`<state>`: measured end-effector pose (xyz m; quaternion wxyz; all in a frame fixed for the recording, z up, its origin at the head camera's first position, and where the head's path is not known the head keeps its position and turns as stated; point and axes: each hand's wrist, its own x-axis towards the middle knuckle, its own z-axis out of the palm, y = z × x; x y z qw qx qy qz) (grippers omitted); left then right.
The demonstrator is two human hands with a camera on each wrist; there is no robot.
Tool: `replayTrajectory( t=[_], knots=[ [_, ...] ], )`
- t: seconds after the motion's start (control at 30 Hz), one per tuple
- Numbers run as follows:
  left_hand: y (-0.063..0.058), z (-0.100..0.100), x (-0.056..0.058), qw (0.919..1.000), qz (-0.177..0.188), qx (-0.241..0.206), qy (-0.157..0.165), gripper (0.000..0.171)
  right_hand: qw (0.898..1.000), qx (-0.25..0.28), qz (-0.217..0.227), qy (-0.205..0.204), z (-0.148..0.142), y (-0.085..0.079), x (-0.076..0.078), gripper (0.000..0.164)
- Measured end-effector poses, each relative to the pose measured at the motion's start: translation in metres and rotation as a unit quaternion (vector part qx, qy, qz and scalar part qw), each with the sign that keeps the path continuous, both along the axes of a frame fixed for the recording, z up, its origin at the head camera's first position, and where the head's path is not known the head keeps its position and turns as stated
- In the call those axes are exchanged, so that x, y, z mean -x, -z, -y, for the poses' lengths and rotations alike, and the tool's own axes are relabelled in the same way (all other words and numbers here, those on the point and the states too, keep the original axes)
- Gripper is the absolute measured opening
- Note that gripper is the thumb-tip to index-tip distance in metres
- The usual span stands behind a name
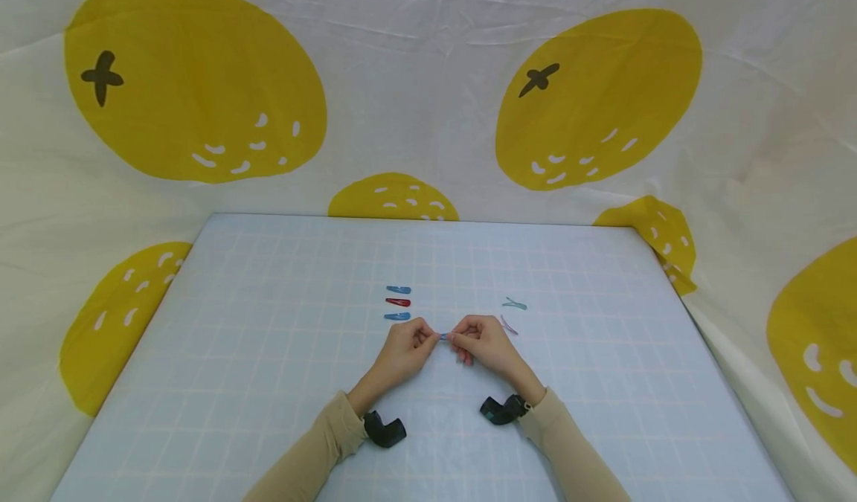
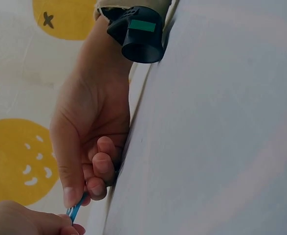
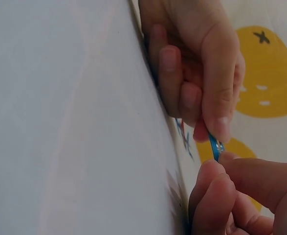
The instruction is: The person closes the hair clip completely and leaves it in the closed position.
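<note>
Fingers of our left hand [image 1: 406,347] and right hand [image 1: 486,344] pinch opposite ends of a small blue clip [image 1: 444,337], narrowly closed on it; it sits between our hands, over the tabletop [image 1: 442,450]. Doing this well, we judge, calls for gripping only the ends and pressing gently, since so thin a piece could slip. The head view alone gives us the whole layout: a far blue clip [image 1: 399,289], a red clip [image 1: 399,303] and a near blue clip [image 1: 398,316] lined up beyond the left hand, a forked green clip [image 1: 515,305] out to the right, and a purple clip [image 1: 509,326] just beside the right hand. In the right wrist view we make out pale marks on the small blue clip; in the left, a green strip [image 2: 143,25] on the black wrist mount [image 2: 142,40].
</note>
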<state>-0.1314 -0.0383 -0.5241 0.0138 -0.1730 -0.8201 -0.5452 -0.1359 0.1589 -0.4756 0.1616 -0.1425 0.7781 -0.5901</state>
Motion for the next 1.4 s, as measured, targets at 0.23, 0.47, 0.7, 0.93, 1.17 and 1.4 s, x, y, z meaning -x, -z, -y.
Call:
replayTrajectory(
  t=[0.23,0.47,0.7,0.93,1.17,1.4],
  knots=[
    [-0.0022,-0.0004,-0.0015,1.0,0.0,0.002,-0.001,0.014,1.0,0.0,0.0,0.004,0.001,-0.0009,-0.0013,0.014],
    [-0.0018,-0.0034,-0.0023,0.9996,-0.014,0.018,-0.015,0.017,1.0,-0.007,-0.01,0.015,0.0035,-0.0014,-0.0028,0.015],
    [0.0008,-0.0026,-0.0024,0.9993,0.03,-0.02,-0.006,0.012,1.0,0.004,-0.009,0.018,0.0021,0.0032,-0.0005,0.015],
    [0.0032,-0.0029,-0.0014,0.9987,0.033,-0.038,-0.006,0.009,1.0,0.016,-0.012,0.006,0.0014,0.0043,0.0006,0.015],
    [0.0016,-0.0029,-0.0017,0.9975,0.037,-0.059,-0.011,0.01,1.0,0.027,-0.011,0.0,0.0018,0.0039,0.001,0.017],
    [-0.0016,-0.0025,-0.0028,0.9971,0.034,-0.067,-0.015,0.01,0.999,0.043,-0.006,-0.002,0.0026,0.0035,0.0007,0.017]
  ],
)
